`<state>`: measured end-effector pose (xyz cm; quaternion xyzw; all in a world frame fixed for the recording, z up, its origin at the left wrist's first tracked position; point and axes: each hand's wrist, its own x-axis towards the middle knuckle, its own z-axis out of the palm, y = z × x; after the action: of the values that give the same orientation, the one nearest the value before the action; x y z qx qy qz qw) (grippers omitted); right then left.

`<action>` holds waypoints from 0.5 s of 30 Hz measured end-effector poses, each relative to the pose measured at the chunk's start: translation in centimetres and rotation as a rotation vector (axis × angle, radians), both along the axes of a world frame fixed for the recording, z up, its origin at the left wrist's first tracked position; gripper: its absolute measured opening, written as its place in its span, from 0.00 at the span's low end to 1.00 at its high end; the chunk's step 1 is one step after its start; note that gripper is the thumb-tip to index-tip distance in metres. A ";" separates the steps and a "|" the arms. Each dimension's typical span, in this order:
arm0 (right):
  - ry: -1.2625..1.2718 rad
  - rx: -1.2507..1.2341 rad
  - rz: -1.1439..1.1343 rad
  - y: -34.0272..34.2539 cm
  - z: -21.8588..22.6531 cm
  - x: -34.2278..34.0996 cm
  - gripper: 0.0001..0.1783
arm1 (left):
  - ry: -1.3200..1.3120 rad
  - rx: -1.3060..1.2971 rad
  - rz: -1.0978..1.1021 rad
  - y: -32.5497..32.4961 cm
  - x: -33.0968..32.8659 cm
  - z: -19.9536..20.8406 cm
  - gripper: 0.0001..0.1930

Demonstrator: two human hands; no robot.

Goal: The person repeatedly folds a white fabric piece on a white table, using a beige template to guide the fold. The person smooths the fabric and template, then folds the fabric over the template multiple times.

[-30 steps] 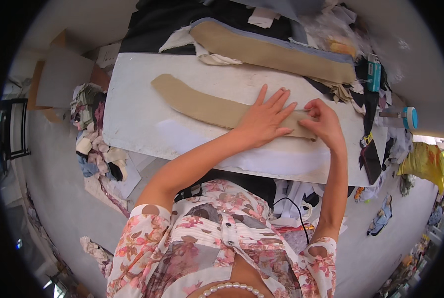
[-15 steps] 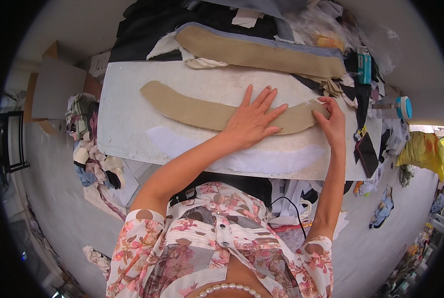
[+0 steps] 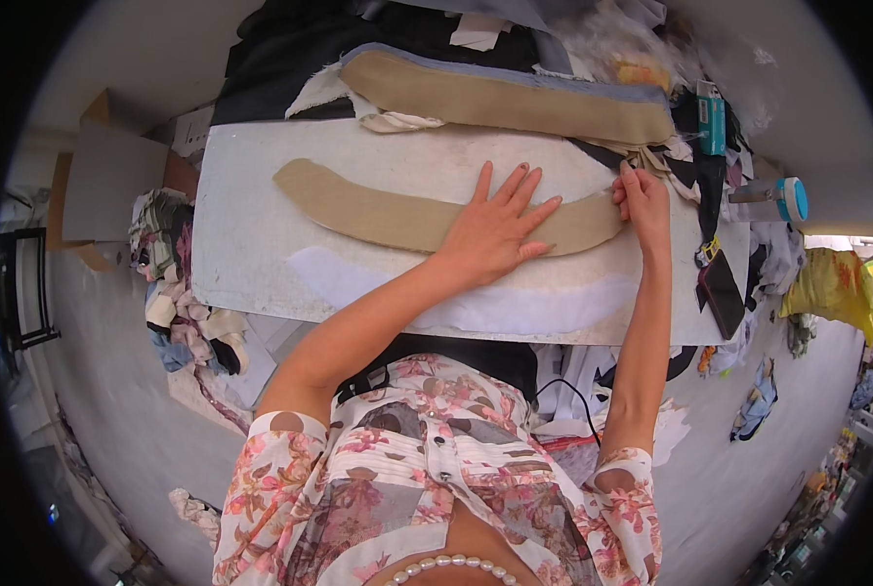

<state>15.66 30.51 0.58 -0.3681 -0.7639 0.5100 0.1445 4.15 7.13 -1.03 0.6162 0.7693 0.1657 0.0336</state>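
A curved tan fabric strip (image 3: 368,213) lies across the pale work table (image 3: 236,215). My left hand (image 3: 495,230) rests flat on the strip, right of its middle, fingers spread. At the strip's right end, my right hand (image 3: 644,203) is closed, thumb and forefinger pinched together by the upper edge. Whatever sits between those fingertips is too small to make out, and the hand covers the strip's tip. Nearer to me lies a curved white fabric strip (image 3: 515,308), apart from the tan one.
Along the far side lies a stack of tan curved pieces (image 3: 505,107) with blue-grey cloth at its back edge. To the right are a dark phone (image 3: 721,295), a teal box (image 3: 711,122) and a jar with a blue lid (image 3: 793,199). Fabric scraps (image 3: 163,230) are heaped at the left.
My right hand has moved slightly away from me and its fingers have curled into a pinch. The left hand stays flat on the tan strip.
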 end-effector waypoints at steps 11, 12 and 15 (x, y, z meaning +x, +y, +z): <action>0.215 0.099 0.361 -13.7 3.8 -1.1 0.03 | -0.337 0.515 0.334 -7.8 -4.7 3.0 0.22; 0.159 0.114 0.468 -16.8 4.1 -1.7 0.04 | -0.345 0.573 0.413 -10.7 -6.1 3.2 0.20; 0.168 0.241 0.691 -23.8 3.5 -4.4 0.10 | -0.382 0.655 0.670 -17.9 -7.6 3.3 0.14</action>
<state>11.28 6.67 4.11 -0.0259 -0.8831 0.4634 0.0685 -3.43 -10.75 2.30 0.2722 0.8126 0.5097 -0.0763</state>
